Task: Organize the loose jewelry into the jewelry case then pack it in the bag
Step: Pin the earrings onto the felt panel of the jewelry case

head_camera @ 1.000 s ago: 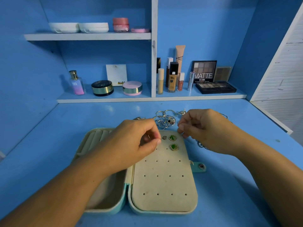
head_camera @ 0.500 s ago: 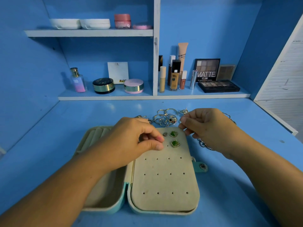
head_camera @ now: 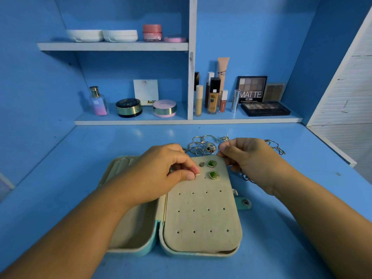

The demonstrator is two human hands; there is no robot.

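An open teal jewelry case [head_camera: 201, 252] lies on the blue desk, its beige perforated panel [head_camera: 201, 214] facing up. Two green stud earrings [head_camera: 212, 163] [head_camera: 213, 174] and a small grey stud [head_camera: 201, 164] sit in the panel's top rows. My left hand [head_camera: 161, 172] pinches a small earring with a thin metal post [head_camera: 197, 174] over the panel, just left of the lower green stud. My right hand [head_camera: 247, 156] hovers at the panel's top right corner with fingers curled, pinching something too small to make out. A pile of silver rings and chains [head_camera: 203, 146] lies behind the case.
A beaded bracelet [head_camera: 247, 179] and a thin chain [head_camera: 277, 148] lie right of the case near my right wrist. The case's snap strap [head_camera: 244, 202] sticks out to the right. Shelves behind hold cosmetics: a perfume bottle [head_camera: 98, 101], compacts, foundation bottles, eyeshadow palettes [head_camera: 265, 108].
My left hand has slid a little down and right over the panel, and the earring's post now shows at its fingertips. My right hand has stayed at the panel's top right corner.
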